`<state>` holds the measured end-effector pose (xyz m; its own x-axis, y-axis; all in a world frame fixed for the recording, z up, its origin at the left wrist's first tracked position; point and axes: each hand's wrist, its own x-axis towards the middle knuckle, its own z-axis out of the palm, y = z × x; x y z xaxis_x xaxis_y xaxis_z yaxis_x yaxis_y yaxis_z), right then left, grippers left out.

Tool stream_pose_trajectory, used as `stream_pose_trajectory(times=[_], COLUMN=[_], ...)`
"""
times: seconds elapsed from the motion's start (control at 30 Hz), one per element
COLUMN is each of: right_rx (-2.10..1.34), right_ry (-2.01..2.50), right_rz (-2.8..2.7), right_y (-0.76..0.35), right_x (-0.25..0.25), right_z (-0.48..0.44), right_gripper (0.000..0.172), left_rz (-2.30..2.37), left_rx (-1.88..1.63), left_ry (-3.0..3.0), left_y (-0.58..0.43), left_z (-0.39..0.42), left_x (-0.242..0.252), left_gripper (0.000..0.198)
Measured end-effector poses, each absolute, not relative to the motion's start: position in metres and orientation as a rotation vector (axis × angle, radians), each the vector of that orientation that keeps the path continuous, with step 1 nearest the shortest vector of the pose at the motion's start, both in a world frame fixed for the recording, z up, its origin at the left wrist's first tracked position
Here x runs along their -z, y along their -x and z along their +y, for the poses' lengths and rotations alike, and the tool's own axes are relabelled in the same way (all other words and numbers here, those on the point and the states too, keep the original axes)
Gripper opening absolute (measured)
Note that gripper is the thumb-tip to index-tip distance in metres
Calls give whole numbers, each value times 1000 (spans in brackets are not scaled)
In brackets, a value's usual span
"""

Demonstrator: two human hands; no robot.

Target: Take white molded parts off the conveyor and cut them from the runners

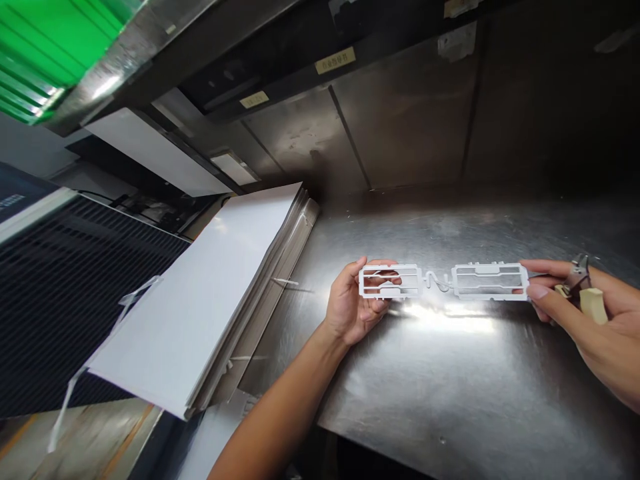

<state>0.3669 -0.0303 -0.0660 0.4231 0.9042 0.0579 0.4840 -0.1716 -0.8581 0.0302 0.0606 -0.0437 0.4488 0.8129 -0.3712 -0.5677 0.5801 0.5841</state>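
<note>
Head view: the person's left hand [353, 303] and right hand [585, 320] hold a white moulded plastic frame piece [487, 269] in the air above a stainless steel counter [450, 400], near its middle. The piece is two flat, rectangular open frames with slender crossbars and small notched edges, joined by a thin S-shaped plastic link [439, 281]. The left fingers [385, 287] curl closed around one frame, while the right thumb and forefinger pinch the far end of the other. The right hand's remaining fingers close around small side cutters [577, 273], which have dark metal jaws and a cream handle [593, 306].

The thin link looks like the weakest point: uneven pulling or twisting between the hands could snap or bend it. The slender crossbars could also crack under too firm a pinch. With the cutters held so close to the plastic, a slip could nick the frame's edge. Any dropped piece would land on the brushed, scuffed steel, where glare could make pale plastic hard to see. To the left, a stack of white sheets [200, 300] rests beside the counter, with thin white strips trailing from it.
</note>
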Motion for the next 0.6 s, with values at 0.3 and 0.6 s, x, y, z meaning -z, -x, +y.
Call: stream_pose_trajectory(times=[0.3, 0.6], right_rx=[-436, -419], right_ry=[1751, 1775], right_rz=[-1252, -1260], right_y=[-361, -366], right_x=[56, 66], right_z=[-33, -33], right_gripper=[39, 39], left_rz=[737, 723], left_rx=[-957, -970], left_ry=[-460, -498], left_y=[-36, -35], left_z=[56, 56], left_x=[44, 46], left_gripper=[37, 44])
